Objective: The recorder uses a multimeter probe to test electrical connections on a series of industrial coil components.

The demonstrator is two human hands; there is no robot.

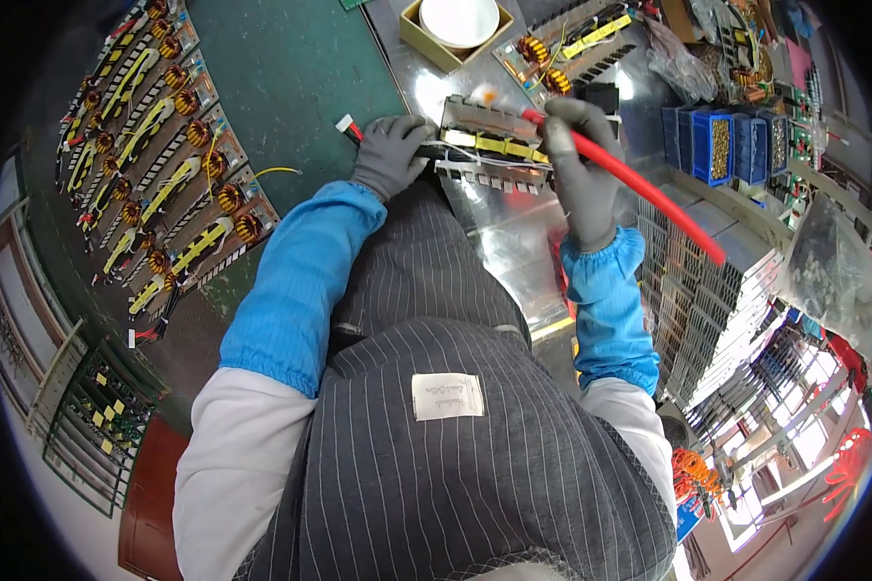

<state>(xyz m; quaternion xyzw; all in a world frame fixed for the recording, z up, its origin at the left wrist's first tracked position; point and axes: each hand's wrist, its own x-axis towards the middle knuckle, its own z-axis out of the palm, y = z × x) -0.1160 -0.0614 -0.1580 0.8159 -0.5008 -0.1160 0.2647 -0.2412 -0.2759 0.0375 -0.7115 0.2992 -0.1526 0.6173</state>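
R grip (585, 179) arnd red rod (651, 194)

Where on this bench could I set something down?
On the green surface, between rows of coil boards and the left hand, though a yellow wire pokes in. It's crowded where the right hand holds a red tool by the wired assembly, and around the blue bins.
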